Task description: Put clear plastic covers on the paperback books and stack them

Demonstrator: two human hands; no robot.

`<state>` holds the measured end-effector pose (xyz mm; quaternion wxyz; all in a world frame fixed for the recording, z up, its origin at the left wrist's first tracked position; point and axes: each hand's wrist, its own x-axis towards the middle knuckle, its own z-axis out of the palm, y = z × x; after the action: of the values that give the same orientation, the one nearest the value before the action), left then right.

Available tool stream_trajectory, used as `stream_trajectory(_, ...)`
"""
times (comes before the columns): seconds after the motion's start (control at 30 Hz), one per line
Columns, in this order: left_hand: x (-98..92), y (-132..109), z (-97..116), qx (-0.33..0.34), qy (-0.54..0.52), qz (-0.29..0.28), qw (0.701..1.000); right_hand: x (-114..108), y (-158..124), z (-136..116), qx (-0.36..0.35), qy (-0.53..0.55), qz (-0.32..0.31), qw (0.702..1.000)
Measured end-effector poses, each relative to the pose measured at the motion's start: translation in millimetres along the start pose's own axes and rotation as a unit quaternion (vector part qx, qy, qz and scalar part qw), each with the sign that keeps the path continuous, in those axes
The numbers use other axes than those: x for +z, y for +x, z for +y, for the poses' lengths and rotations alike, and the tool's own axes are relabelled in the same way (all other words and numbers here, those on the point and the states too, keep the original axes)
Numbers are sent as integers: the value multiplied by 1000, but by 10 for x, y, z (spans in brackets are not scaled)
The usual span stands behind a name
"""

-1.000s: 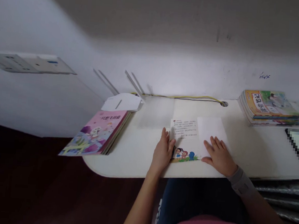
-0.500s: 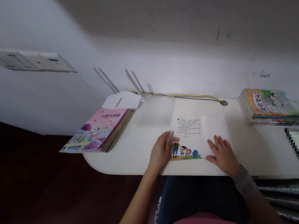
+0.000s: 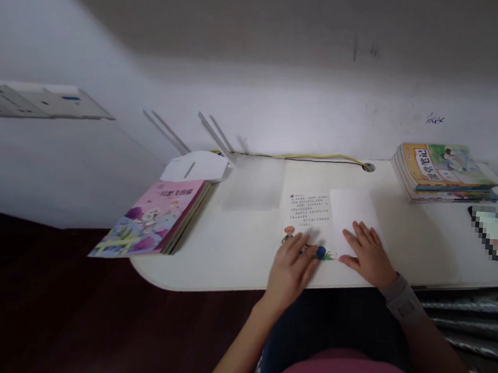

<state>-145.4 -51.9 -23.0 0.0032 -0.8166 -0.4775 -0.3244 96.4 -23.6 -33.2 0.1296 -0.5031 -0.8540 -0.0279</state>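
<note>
Left hand (image 3: 291, 268) has slid from the book's (image 3: 311, 211) left edge onto its picture (fingers flat, gripping nothing); right hand (image 3: 368, 255) stays flat on the blank page.

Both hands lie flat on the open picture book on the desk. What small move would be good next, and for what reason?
Probably slide the left hand off the lower left page. It covers part of the illustration of the open book, while the right hand already rests flat on the blank right page and seems to keep the book open on the desk.
</note>
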Motion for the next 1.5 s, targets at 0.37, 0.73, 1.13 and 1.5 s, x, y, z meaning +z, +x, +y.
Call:
stream_trajectory(0.37, 172, 22, 395, 90, 42, -96, 990, -90, -77, 118, -47, 28, -9, 998)
stream_trajectory(0.73, 142, 402, -13, -59, 45, -87, 993, -156, -173, 35, -95, 11, 55, 994)
stream_trajectory(1.13, -89, 288, -671, -244, -92, -63, 963, -211, -222, 416, -3, -5, -4, 1000)
stream_trajectory(1.5, 488, 900, 205, 41, 58, -214, 974, -190, 187, 1236, 96, -12, -132, 987)
